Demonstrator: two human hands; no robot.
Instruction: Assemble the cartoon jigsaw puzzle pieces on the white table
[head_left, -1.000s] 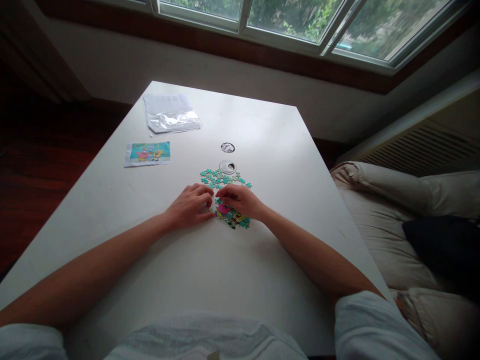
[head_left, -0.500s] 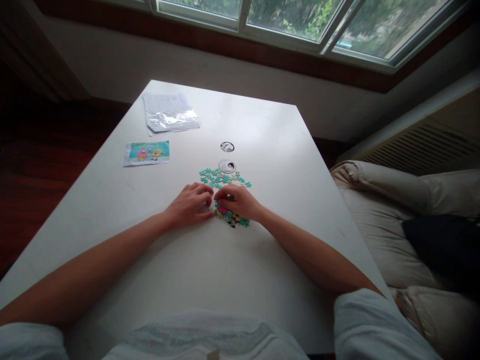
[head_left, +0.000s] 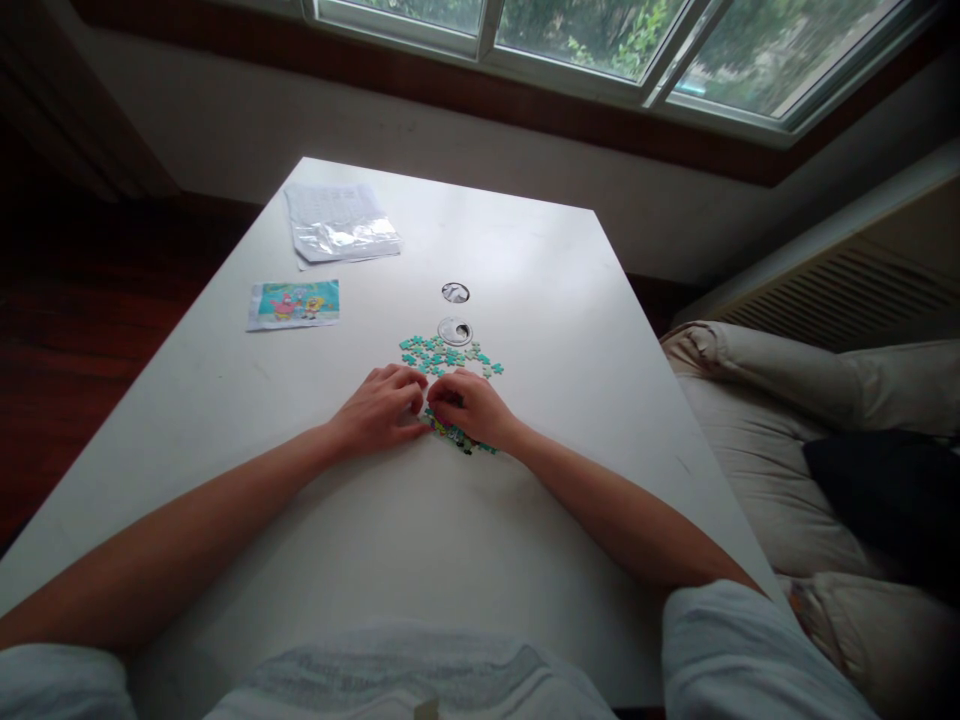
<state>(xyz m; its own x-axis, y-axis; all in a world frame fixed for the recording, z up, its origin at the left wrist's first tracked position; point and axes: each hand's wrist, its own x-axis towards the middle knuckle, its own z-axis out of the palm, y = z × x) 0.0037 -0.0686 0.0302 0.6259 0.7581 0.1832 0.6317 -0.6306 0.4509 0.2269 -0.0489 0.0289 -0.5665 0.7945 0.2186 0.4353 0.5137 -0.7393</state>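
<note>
My left hand [head_left: 382,408] rests on the table at the left edge of a small heap of jigsaw pieces [head_left: 459,436], thumb and fingers apart and curved, holding nothing that I can see. Over that heap bends my right hand [head_left: 471,407], its fingers closed down on a jigsaw piece that they mostly hide. The heap is many-coloured, with magenta, yellow and green showing below the hand. Just beyond both hands lies a loose spread of teal and pale green jigsaw pieces [head_left: 435,353].
Two round grommets, a nearer one [head_left: 454,331] and a farther one [head_left: 455,293], sit in the white table [head_left: 540,290]. To the left lie a cartoon picture sheet [head_left: 294,304] and a clear plastic bag with papers [head_left: 341,222]. A padded seat [head_left: 750,450] stands at the right.
My right hand has curled and lowered a little over the heap, covering more of the pieces. My left hand stays where it was.
</note>
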